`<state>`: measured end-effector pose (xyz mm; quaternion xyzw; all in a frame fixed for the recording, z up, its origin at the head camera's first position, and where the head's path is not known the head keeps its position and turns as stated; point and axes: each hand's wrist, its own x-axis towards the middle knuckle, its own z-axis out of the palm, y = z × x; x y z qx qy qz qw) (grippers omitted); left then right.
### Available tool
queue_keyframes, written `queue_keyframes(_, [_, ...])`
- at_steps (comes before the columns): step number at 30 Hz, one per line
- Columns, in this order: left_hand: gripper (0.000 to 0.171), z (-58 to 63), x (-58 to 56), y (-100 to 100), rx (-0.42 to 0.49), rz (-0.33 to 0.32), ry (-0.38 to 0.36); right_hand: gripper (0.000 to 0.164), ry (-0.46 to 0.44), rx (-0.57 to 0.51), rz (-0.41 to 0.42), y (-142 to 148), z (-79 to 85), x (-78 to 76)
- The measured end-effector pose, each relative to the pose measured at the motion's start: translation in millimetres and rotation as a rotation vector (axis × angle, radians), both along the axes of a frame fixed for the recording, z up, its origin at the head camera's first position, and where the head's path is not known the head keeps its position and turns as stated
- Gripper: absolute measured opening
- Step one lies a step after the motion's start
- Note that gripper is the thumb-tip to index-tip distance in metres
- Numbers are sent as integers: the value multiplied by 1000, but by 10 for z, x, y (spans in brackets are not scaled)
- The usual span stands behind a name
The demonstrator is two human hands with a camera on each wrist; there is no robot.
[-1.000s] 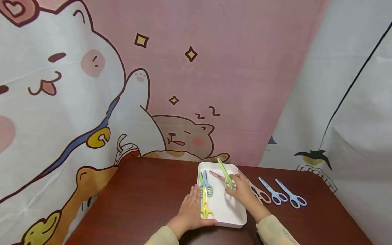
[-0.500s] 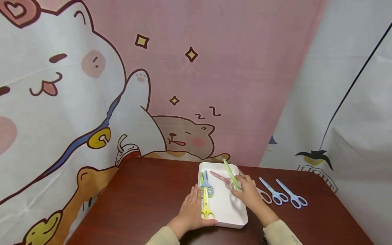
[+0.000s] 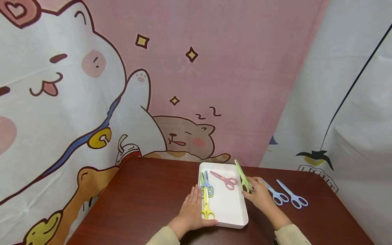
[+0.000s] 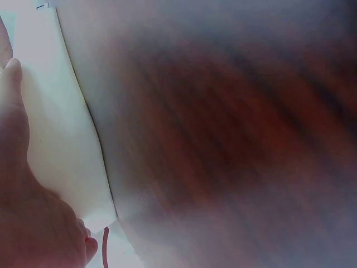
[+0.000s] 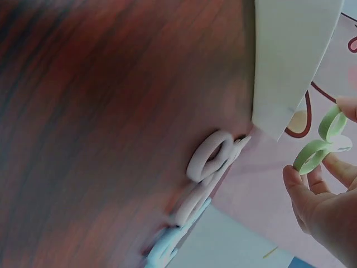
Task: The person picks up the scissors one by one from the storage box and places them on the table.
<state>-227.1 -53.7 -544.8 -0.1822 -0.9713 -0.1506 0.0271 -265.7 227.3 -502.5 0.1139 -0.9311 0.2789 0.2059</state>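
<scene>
Light-green, plastic-looking scissors (image 3: 241,174) are pinched at the handle end by the right hand (image 3: 260,193), long axis running forward-left from its fingers; the white rectangular tray (image 3: 228,207) lies just left of them, the left hand (image 3: 192,211) straight-fingered along its opposite side.

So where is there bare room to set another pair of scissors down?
Free: the table left of the white tray and left grip; the tray floor right of the yellow scissors, nearer than the pink scissors. Crowded: the tray's left side, where blue scissors overlap green scissors; and right of the tray, where the right grip holds lime scissors near two light-blue pairs.
</scene>
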Motion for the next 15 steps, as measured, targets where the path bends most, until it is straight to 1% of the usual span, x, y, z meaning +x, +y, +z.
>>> queue_keyframes(3, [137,6,5,2,5,2,-3,55,5,3,-9,70,-22,13])
queue_keyframes(5, [137,19,13,4,7,3,-9,54,-11,7,-23,114,-33,33])
queue_keyframes(10, [136,40,21,3,1,5,-14,54,-14,12,-28,195,-41,88])
queue_keyframes(15, [136,45,29,4,-7,5,-1,54,-30,9,-39,266,-44,104])
